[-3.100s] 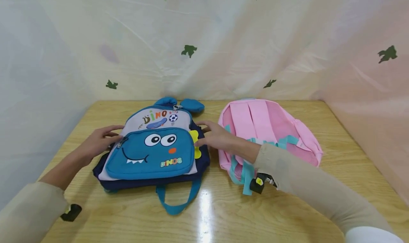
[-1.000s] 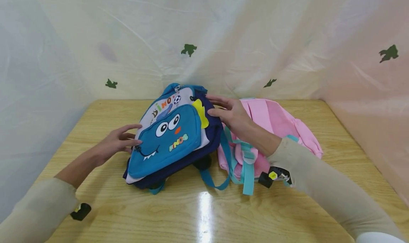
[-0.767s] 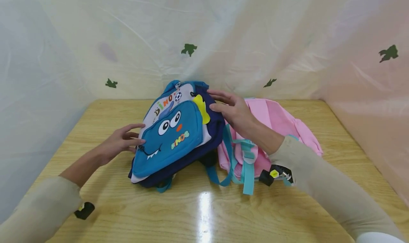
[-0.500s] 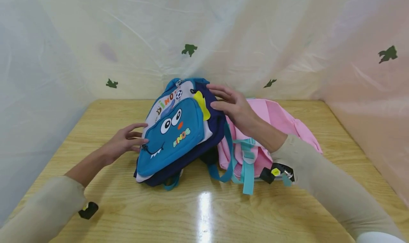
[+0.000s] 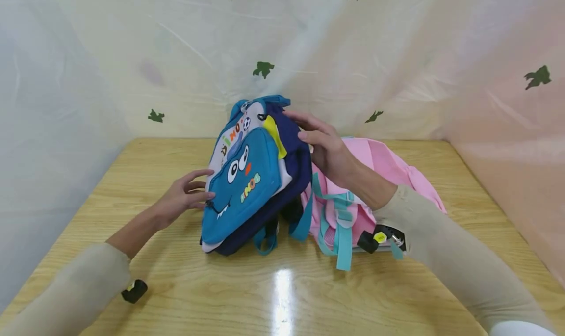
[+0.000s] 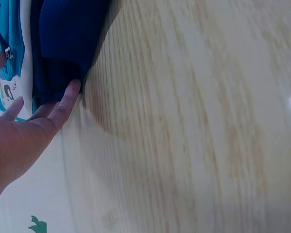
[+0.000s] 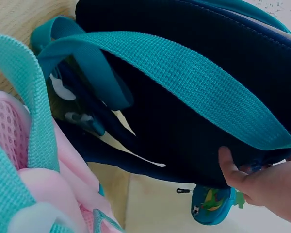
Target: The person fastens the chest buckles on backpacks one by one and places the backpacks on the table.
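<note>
A blue child's backpack [image 5: 247,179] with a dinosaur face and "DINO" lettering stands tilted at the table's middle, its top leaning back. At its left edge, my left hand [image 5: 181,198] touches it with spread fingers. The left wrist view shows those fingers [image 6: 68,99] nearly straight along the navy side. My right hand [image 5: 335,154] holds the upper right side. In the right wrist view, one digit of the right hand [image 7: 266,187] presses the dark back panel [image 7: 184,131]; its other fingers are partly hidden. A teal strap [image 7: 184,77] crosses that panel.
A pink backpack [image 5: 388,164] with aqua straps [image 5: 343,243] lies close on the right, partly behind my right forearm. A pale cloth with green leaf shapes [image 5: 263,69] hangs behind and beside the wooden table [image 5: 198,297].
The blue backpack has gone from lying flat at the left to raised and turned, further right and nearer the pink one. Both hands have moved with it, the right hand rising.
</note>
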Action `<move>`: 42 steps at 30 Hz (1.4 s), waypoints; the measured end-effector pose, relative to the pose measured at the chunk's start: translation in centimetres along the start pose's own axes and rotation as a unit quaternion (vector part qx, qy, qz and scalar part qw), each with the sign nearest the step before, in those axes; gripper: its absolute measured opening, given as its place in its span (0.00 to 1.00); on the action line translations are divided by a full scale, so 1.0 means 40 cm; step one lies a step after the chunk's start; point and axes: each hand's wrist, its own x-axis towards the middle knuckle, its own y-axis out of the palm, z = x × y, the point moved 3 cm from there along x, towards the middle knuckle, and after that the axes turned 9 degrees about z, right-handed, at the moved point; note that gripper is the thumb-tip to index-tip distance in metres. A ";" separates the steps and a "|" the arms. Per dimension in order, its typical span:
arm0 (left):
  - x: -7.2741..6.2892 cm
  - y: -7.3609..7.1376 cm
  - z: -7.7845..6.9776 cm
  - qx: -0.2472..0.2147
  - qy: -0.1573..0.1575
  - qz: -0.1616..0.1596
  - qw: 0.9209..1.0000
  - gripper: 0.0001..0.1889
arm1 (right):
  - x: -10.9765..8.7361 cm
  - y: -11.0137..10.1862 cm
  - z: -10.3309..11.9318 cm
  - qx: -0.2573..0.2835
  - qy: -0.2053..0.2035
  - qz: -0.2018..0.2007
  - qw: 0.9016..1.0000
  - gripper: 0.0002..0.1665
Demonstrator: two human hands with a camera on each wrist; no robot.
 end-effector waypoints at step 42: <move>-0.063 0.136 -0.401 0.144 0.222 -0.084 0.961 0.29 | 0.057 0.056 0.004 0.107 -0.136 -0.026 0.985 0.35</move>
